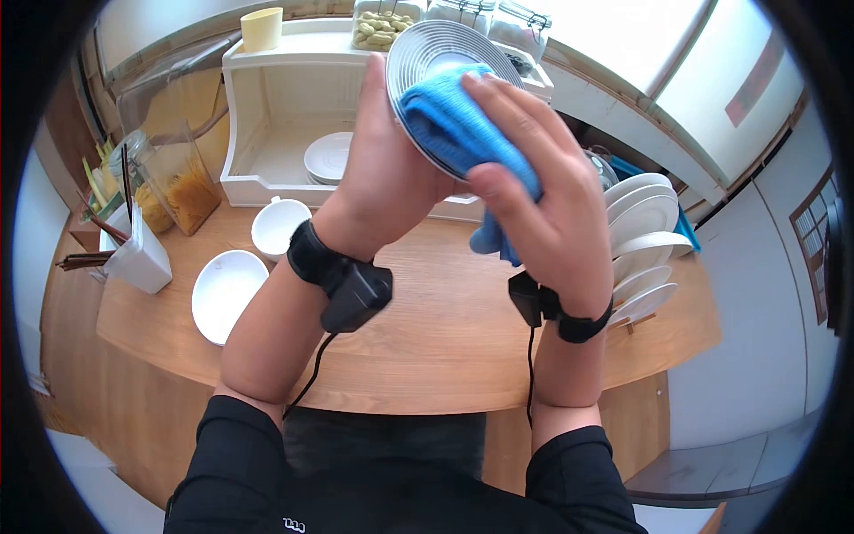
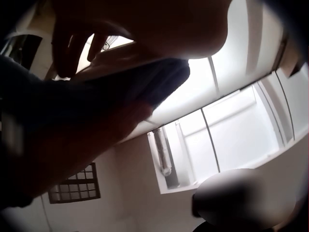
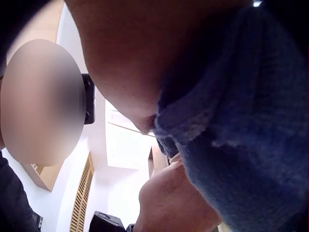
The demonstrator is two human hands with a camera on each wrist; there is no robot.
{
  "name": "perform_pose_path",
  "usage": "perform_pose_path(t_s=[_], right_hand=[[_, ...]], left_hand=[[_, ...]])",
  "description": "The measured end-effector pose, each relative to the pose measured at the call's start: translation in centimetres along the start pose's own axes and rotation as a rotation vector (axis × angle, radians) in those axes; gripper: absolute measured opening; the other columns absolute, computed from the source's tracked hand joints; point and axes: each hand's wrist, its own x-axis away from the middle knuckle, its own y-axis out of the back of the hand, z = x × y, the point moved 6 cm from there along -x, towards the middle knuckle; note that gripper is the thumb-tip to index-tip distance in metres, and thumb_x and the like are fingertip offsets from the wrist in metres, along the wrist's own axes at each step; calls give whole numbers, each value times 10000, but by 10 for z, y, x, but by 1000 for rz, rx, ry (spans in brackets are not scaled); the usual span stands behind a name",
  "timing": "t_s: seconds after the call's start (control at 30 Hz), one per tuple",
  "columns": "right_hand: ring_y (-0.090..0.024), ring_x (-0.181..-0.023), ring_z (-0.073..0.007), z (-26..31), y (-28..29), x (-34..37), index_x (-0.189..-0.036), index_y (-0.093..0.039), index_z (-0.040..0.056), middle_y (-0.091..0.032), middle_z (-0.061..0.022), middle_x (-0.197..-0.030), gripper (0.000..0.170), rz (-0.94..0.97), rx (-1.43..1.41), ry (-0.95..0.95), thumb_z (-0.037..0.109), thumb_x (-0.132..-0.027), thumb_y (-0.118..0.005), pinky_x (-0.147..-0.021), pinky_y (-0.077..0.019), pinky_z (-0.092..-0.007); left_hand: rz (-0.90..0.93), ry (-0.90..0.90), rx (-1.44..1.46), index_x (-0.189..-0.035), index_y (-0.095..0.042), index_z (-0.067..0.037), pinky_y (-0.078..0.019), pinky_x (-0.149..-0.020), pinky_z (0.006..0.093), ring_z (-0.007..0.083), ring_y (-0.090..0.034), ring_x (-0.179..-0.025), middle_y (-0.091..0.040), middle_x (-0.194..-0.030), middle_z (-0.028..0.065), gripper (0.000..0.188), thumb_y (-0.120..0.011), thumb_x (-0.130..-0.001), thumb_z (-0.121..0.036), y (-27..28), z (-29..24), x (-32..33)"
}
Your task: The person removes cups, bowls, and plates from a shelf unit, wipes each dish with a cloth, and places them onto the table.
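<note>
A round plate with grey concentric rings (image 1: 425, 44) is tilted up above the table in the head view. The left hand (image 1: 387, 169) grips it from below and behind, most of its fingers hidden by the plate. A folded blue cloth (image 1: 463, 116) lies against the plate's face, pressed there by the right hand (image 1: 556, 196), whose fingers stretch over it. Part of the cloth hangs below the right thumb. In the right wrist view the cloth (image 3: 241, 125) fills the right side. The left wrist view shows the hands and cloth dark.
On the left stand a white bowl (image 1: 229, 296), a white cup (image 1: 278, 228) and a white holder with chopsticks (image 1: 142, 256). A white shelf (image 1: 294, 67) at the back holds a small plate (image 1: 329, 157) and jars (image 1: 384, 27). Several white plates (image 1: 642, 218) stand in a rack at right.
</note>
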Motion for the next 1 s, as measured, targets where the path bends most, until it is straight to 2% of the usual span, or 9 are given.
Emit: perform_pose_path(t_s=[0.03, 0.07, 0.17, 0.33, 0.53, 0.67, 0.77, 0.83, 1.0], right_hand=[[-718, -1239, -384, 6, -7, 2, -1512, -674, 155, -656, -196, -1490, 647, 39, 137, -15, 399, -929, -813, -1033, -563, -434], [-716, -1239, -411, 10, -12, 2, -1487, -702, 220, -633, -168, -1537, 631, 32, 162, -18, 353, -888, -846, -1008, -589, -456], [-729, -1222, -394, 11, -26, 2, -1490, -698, 243, -627, -152, -1553, 645, 28, 203, 50, 284, -870, -869, -970, -614, -450], [-715, -1254, -395, 14, -38, 0, -1486, -694, 198, -602, -92, -1595, 656, 41, 105, 158, 140, -851, -846, -983, -630, -453], [-732, -1217, -370, 18, -39, -1, -1499, -681, 205, -644, -61, -1552, 769, 108, 81, 162, -34, -770, -735, -968, -636, -433], [-766, -1110, -338, 10, -30, -1, -1481, -694, 224, -663, -12, -1532, 712, 94, 179, 184, -20, -815, -749, -903, -645, -418], [-769, -965, -294, -8, -28, 0, -1451, -718, 253, -673, 51, -1520, 632, 51, 496, 193, 10, -868, -746, -822, -640, -395], [-639, -704, -202, -12, -31, 1, -1438, -719, 301, -681, 112, -1502, 588, -65, 599, 360, 66, -900, -688, -693, -589, -328], [-592, -708, -175, -4, -38, 2, -1431, -720, 338, -673, 156, -1505, 575, -148, 619, 463, 119, -899, -716, -676, -549, -295]], left_hand=[[-251, -101, -121, -1582, -468, -31, -560, -1120, 516, 359, -624, -1370, -576, -1536, 201, 936, -205, -1078, -774, 5, -4, 4], [-277, -134, -173, -1541, -515, -24, -551, -1123, 472, 335, -650, -1327, -623, -1470, 190, 1044, -217, -1022, -880, 12, -2, 5], [-327, -192, -38, -1479, -566, -8, -560, -1108, 474, 327, -677, -1277, -664, -1404, 180, 1041, -264, -1012, -888, 14, -9, 10], [-266, -224, 31, -1262, -660, -45, -597, -982, 400, 232, -719, -1067, -718, -1159, 105, 929, -411, -965, -890, 16, -23, 15], [-229, -173, 34, -1267, -660, -47, -597, -946, 393, 225, -719, -1037, -722, -1161, 99, 815, -468, -998, -792, 14, -27, 18], [-260, -166, 109, -1285, -664, -51, -589, -996, 402, 235, -721, -1048, -729, -1151, 96, 731, -473, -1042, -713, 18, -31, 10], [1, -104, 189, -1395, -630, -19, -557, -1104, 477, 307, -704, -1217, -710, -1337, 163, 746, -437, -1084, -670, 19, -41, 5], [-73, -7, 47, -1463, -596, -33, -535, -1145, 500, 316, -686, -1270, -688, -1402, 162, 667, -415, -1129, -581, 24, -47, 9], [69, 80, -94, -1476, -581, -21, -576, -1114, 443, 306, -690, -1279, -687, -1410, 175, 671, -433, -1137, -581, 20, -61, 17]])
